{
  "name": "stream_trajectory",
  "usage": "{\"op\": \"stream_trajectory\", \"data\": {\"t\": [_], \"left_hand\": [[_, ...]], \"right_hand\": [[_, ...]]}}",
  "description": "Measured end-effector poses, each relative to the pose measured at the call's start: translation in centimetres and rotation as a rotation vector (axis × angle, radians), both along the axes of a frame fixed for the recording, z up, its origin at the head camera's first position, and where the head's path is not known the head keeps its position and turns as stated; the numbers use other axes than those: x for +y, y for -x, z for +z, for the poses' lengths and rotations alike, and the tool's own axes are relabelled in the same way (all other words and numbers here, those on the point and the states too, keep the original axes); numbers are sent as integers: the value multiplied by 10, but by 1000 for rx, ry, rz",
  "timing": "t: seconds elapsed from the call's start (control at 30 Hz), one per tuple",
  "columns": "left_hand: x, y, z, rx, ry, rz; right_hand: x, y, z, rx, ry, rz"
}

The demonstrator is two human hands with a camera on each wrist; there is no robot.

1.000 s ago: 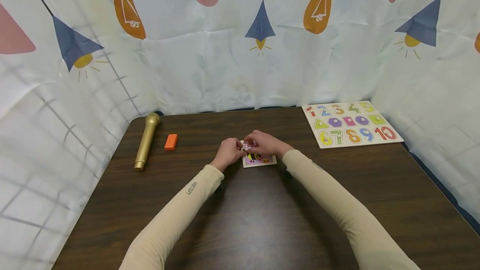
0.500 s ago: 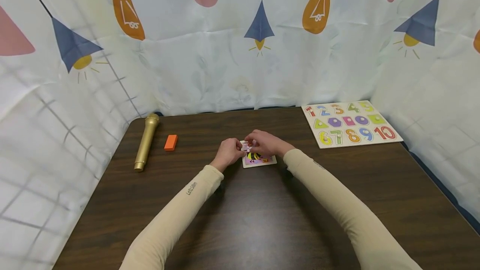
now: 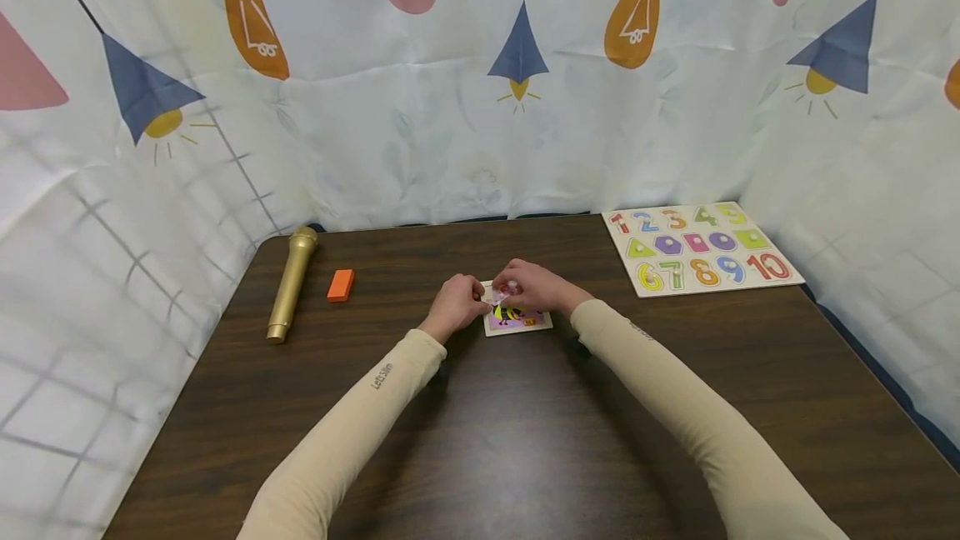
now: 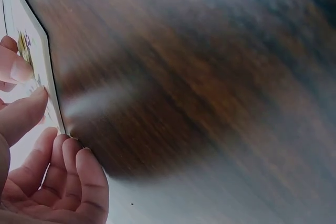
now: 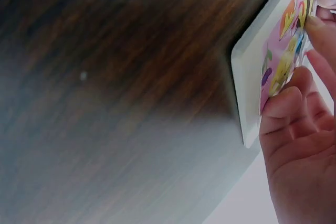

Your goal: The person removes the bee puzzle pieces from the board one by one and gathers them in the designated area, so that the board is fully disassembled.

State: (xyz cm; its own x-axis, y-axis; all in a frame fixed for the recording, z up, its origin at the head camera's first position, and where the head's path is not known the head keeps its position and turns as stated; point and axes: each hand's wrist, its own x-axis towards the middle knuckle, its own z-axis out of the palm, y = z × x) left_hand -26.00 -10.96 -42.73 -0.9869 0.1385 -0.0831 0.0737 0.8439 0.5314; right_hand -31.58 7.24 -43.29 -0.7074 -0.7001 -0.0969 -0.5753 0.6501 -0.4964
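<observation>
A small square jigsaw puzzle board (image 3: 491,329) with a pink, yellow and black bee picture lies at the middle of the table. My left hand (image 3: 453,305) holds its left edge, thumb over the picture and the other fingers (image 4: 86,177) curled at the rim. From the right, my right hand (image 3: 534,287) bends over the upper part of the board, thumb and index finger pinching a small pinkish puzzle piece (image 3: 509,289). Its other fingers (image 5: 283,103) curl against the pale border. The hands cover much of the board's upper half.
A gold microphone (image 3: 292,286) lies at the table's far left, with an orange block (image 3: 341,285) beside it. At the back right is a wooden number and shape board (image 3: 626,277). Printed curtains (image 3: 450,148) stand behind the table (image 3: 510,423).
The right fingers shift slightly over the board, and more of the bee picture shows than a second ago. The left hand stays in place at the edge.
</observation>
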Motion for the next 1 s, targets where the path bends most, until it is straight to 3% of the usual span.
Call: {"op": "stream_trajectory", "data": {"t": [0.2,0.43,0.67,1.0], "left_hand": [[-1,0,-1,23,27,-38],[-2,1,-1,43,38,-74],[-4,2,-3,14,-5,-53],[-5,5,-7,-15,-72,-24]], "right_hand": [[-3,-5,2,1,-14,-32],[-3,-6,2,52,-28,-4],[-1,-2,2,42,-59,-8],[2,-1,-1,44,-20,-9]]}}
